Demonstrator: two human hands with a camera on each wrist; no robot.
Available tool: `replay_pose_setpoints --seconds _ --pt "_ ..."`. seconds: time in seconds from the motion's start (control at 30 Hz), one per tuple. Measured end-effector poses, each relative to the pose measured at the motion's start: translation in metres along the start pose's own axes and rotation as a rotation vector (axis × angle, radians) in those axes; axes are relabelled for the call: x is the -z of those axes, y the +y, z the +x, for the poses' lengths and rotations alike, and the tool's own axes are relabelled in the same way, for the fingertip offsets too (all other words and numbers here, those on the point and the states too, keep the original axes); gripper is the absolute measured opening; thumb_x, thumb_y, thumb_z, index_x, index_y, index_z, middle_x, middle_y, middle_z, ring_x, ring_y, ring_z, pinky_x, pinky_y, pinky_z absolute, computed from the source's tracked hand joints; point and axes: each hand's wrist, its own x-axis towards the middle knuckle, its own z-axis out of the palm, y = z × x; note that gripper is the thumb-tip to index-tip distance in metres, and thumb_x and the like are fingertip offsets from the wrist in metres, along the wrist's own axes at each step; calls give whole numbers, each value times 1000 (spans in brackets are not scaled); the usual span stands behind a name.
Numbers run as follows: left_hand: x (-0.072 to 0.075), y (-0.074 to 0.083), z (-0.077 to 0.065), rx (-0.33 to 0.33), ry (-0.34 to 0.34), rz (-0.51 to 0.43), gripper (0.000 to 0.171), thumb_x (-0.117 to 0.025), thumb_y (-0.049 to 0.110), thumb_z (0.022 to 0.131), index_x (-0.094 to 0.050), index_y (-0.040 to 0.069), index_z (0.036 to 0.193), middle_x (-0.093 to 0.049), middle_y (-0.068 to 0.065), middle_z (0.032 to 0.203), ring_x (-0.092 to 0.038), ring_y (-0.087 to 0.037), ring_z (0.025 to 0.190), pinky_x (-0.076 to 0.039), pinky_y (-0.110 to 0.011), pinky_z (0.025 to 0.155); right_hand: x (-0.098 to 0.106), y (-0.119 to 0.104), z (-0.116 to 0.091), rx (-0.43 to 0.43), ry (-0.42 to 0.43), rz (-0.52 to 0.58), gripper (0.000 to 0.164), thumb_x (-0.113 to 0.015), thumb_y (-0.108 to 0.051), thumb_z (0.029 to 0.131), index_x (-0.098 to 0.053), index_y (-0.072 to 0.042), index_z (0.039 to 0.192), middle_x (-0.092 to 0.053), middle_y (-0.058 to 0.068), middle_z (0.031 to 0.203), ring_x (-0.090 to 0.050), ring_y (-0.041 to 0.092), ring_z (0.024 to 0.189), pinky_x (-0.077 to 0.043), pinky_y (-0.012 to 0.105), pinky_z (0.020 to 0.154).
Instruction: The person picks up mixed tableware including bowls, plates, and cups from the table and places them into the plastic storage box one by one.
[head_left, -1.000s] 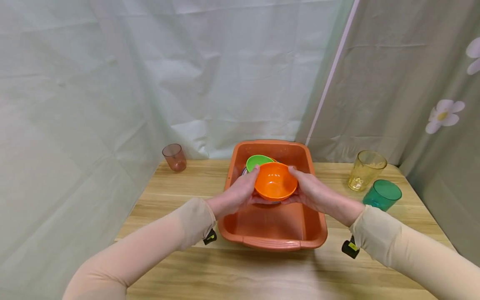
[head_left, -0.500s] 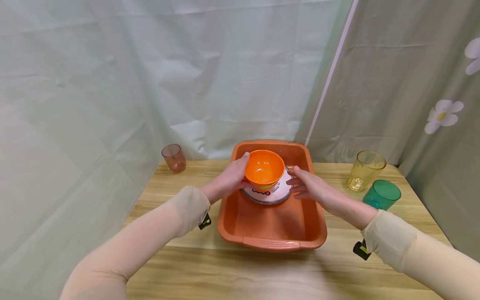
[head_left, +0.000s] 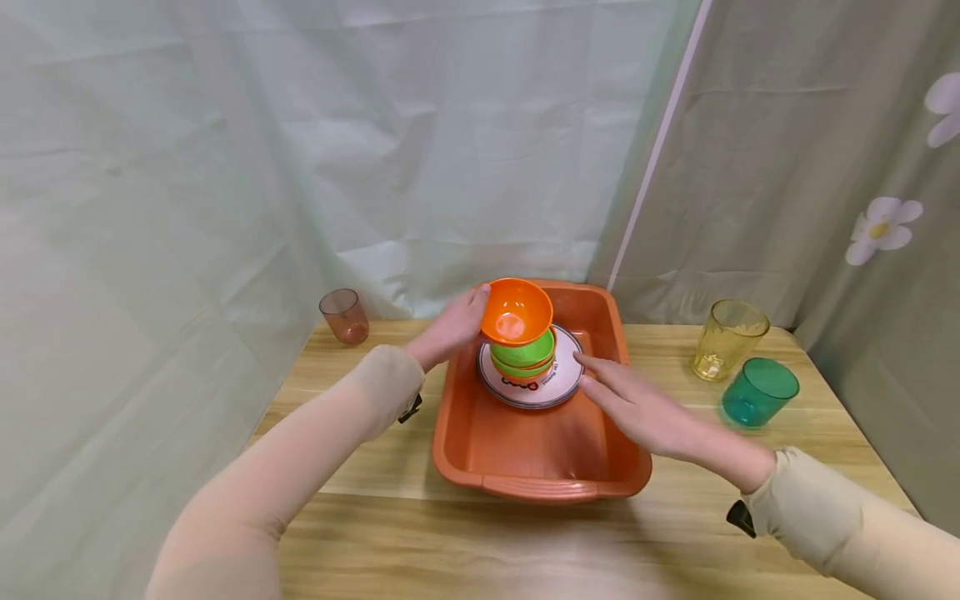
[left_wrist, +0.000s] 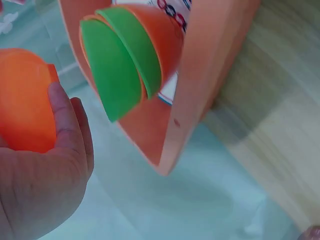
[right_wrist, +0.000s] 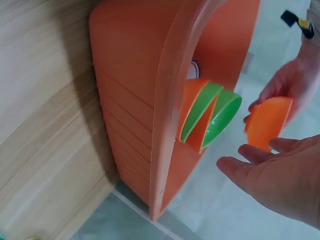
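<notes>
My left hand (head_left: 453, 323) grips an orange bowl (head_left: 517, 308) by its left side, thumb at the rim. The bowl is held up over a stack of nested bowls, a green bowl (head_left: 523, 348) on top, with green and orange alternating in the left wrist view. Beneath the stack lies a white plate (head_left: 567, 367) with a dark rim and printed lettering, inside an orange-brown basin (head_left: 540, 487). My right hand (head_left: 630, 404) hovers over the basin's right side, fingers extended, touching nothing. In the right wrist view, a space separates that hand (right_wrist: 282, 177) from the held bowl (right_wrist: 267, 122).
On the wooden table (head_left: 360, 533), a reddish clear cup (head_left: 345, 317) stands left of the basin. To the right are a yellow clear tumbler (head_left: 726, 342) and a tilted-looking green cup (head_left: 759, 393). Pale curtains (head_left: 450, 150) hang behind and along the sides.
Both hands held the orange bowl at first; my right hand has let go and drawn back to the right. My left hand has lifted the bowl away and leftward, uncovering the stack.
</notes>
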Motion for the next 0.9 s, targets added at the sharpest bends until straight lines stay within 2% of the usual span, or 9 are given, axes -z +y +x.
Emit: replay_pose_setpoints --seconds 0.1,0.2,0.33,0.47,0.57,0.7,0.9 --pt "2 -1 8 -27 46 149 53 -30 34 114 -49 -3 146 -62 -21 128 -61 -31 107 -52 -42 98 -4 -1 -3 37 2 -72 65 -42 -52 108 -38 -12 159 -43 12 156 -37 38 145 -30 60 116" --pt "3 -1 14 -29 72 216 51 -33 35 113 -58 -1 139 -65 -18 115 -64 -30 97 -52 -40 94 -6 -3 -6 54 0 -112 65 -42 -52 108 -36 -15 160 -39 11 159 -32 37 148 -28 60 117" --pt "3 -2 21 -6 80 221 48 -36 35 112 -64 0 129 -65 -16 100 -68 -34 85 -57 -37 79 -10 -4 -9 58 -8 -172 65 -41 -54 108 -33 -20 162 -30 11 165 -19 37 154 -23 62 118" --pt "3 -6 28 10 90 248 47 -36 36 112 -65 1 127 -64 -14 96 -68 -39 89 -53 -36 78 -14 -4 -11 97 0 -235 64 -44 -51 108 -31 -21 163 -26 10 167 -13 37 155 -21 62 119" --pt "1 -10 32 2 96 280 46 -37 34 112 -65 1 130 -63 -13 93 -67 -35 84 -52 -37 80 -15 -3 -12 115 7 -256 64 -44 -52 108 -32 -21 162 -25 10 167 -13 37 155 -21 62 119" --pt "-2 -14 36 -6 93 331 44 -39 32 112 -67 2 129 -58 -10 84 -59 -23 72 -50 -35 77 -16 -2 -12 107 5 -258 65 -41 -55 107 -33 -22 162 -25 12 167 -13 38 155 -22 63 118" --pt "-6 -16 39 23 72 382 41 -40 33 111 -68 5 102 -49 -5 72 -51 -21 66 -44 -32 69 -17 -1 -12 89 -2 -258 64 -40 -55 108 -34 -22 162 -26 14 166 -12 39 155 -22 64 118"
